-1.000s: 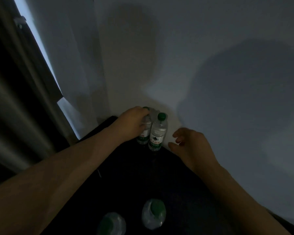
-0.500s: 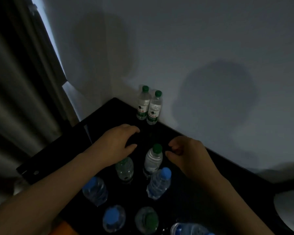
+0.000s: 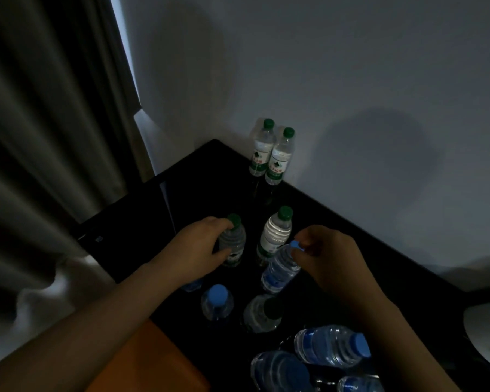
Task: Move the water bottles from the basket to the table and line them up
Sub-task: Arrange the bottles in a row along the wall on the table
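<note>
At the middle of the dark table [image 3: 210, 171], the left hand [image 3: 198, 246] curls round the body of a green-capped bottle [image 3: 234, 241], which stands upright. The right hand [image 3: 327, 254] pinches the cap of a blue-capped bottle [image 3: 280, 268], which leans over toward the left. Between the two hands stands a third bottle [image 3: 275, 233], just beside the leaning one. Two more bottles [image 3: 269, 154] stand touching each other against the wall at the far corner, and they look like the start of the row.

The step in hand seems to be carrying both held bottles to that row. The left grip is sound: it is low on the body, so the bottle should travel level. The right grip is the weaker one, since a bottle held by the cap alone can swing. It would be better to bring it upright first, or take it lower on the body, and to lift it clear of the third bottle so as not to tip it. Each bottle should go down base first, next to the last in the row and along the wall.

More bottles [image 3: 331, 346] lie at the lower right. In this dim light I cannot make out the basket itself.
</note>
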The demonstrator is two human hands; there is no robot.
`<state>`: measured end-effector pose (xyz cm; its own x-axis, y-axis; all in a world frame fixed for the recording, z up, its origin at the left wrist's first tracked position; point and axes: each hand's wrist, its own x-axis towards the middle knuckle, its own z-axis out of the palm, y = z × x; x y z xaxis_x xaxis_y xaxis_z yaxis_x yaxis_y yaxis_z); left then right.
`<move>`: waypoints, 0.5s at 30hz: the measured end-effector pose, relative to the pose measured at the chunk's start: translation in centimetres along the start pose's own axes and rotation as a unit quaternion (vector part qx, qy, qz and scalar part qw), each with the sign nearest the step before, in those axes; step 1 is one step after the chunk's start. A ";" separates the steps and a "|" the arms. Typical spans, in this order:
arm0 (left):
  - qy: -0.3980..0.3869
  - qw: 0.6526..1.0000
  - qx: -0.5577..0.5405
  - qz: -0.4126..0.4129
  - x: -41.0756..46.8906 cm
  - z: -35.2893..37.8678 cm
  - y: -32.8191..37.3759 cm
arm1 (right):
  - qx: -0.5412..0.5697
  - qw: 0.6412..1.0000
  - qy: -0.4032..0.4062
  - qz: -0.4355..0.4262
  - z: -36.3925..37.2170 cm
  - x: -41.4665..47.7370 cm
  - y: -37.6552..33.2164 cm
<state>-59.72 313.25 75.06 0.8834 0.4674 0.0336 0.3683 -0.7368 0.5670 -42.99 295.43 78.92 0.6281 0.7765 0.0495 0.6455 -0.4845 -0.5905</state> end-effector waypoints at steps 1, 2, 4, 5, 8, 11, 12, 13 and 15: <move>0.004 1.000 0.002 -0.006 -0.1 0.1 -0.2 | -0.002 1.000 -0.006 -0.001 0.1 -0.1 0.0; 0.009 1.000 0.002 -0.014 -0.2 0.2 -0.4 | -0.002 1.000 -0.007 -0.001 0.2 0.0 0.0; 0.016 0.999 -0.001 -0.028 -0.1 0.4 -0.7 | -0.005 1.000 -0.004 0.004 0.0 0.5 -0.1; 0.015 0.999 -0.001 -0.033 0.0 0.4 -0.7 | -0.009 1.000 -0.001 0.005 0.0 1.0 -0.2; 0.009 0.999 0.009 -0.040 0.8 0.6 -0.6 | -0.024 1.000 0.011 0.000 -0.1 2.8 -0.2; 0.009 0.999 0.001 -0.046 1.7 0.8 -0.4 | -0.040 0.999 0.017 -0.016 0.4 4.6 0.2; 0.009 0.999 -0.003 -0.047 2.0 0.9 -0.4 | -0.050 0.998 0.014 -0.019 0.6 5.3 0.5; 0.010 0.999 -0.006 -0.049 2.2 1.0 -0.4 | -0.062 0.998 0.007 -0.018 0.9 5.9 0.8; 0.015 0.999 -0.008 -0.051 2.5 1.1 -0.4 | -0.081 0.997 -0.012 -0.011 1.6 7.0 1.4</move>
<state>-57.31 314.16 74.01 0.8328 0.5535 -0.0009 0.4504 -0.6766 0.5825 -38.37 300.84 77.09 0.6037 0.7962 0.0409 0.7219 -0.5242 -0.4517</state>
